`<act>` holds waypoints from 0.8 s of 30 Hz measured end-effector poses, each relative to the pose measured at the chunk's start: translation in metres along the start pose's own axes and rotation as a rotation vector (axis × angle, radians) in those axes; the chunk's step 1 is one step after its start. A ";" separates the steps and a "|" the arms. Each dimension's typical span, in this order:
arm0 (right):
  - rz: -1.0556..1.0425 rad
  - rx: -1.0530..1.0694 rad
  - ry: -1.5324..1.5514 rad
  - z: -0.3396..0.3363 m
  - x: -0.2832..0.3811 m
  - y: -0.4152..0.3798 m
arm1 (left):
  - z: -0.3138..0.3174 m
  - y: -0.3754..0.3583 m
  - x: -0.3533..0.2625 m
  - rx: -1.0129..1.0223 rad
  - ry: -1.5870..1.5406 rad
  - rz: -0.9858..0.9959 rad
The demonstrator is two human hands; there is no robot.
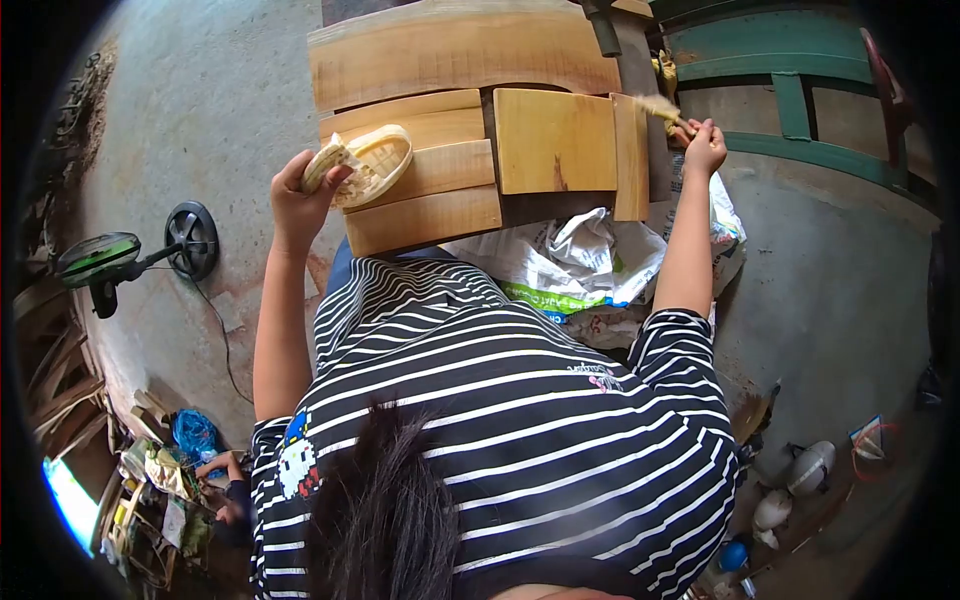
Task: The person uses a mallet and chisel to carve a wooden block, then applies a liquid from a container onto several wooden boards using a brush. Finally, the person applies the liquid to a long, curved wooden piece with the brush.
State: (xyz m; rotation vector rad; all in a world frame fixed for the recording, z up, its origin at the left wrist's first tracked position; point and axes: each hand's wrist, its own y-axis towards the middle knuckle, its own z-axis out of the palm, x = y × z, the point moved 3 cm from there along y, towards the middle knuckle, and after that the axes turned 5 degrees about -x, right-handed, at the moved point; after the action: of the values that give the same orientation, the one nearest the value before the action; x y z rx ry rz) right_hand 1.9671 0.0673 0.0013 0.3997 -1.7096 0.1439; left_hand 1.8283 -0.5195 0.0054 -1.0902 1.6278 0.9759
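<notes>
My left hand [305,195] grips the edge of a pale, oval woven piece [385,168] that looks like a small shallow basket, tilted so its open side shows. It hangs over the left part of the wooden boards [430,180]. Out to the right, my right hand [705,145] is closed around the thin handle of a brush [657,107]. The brush's pale, fluffy bristles point left, near a narrow upright board [631,160] at the right end of the work surface. Brush and woven piece are well apart.
A white plastic sack [580,250] lies crumpled below the boards. To the left stands a black fan [190,240] with a cable on the floor. A green bench frame [790,105] is at right. Another person [232,500] is at lower left beside piled scraps.
</notes>
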 end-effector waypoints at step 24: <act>0.224 0.091 -0.460 -0.110 -0.020 -0.092 | 0.007 -0.001 -0.008 -0.124 -0.078 0.020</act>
State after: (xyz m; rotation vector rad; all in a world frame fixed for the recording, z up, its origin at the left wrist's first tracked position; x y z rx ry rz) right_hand 2.1039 0.0203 -0.0099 0.3220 -2.2072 0.3130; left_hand 1.8321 -0.5114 0.0115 -1.1064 1.5344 1.1311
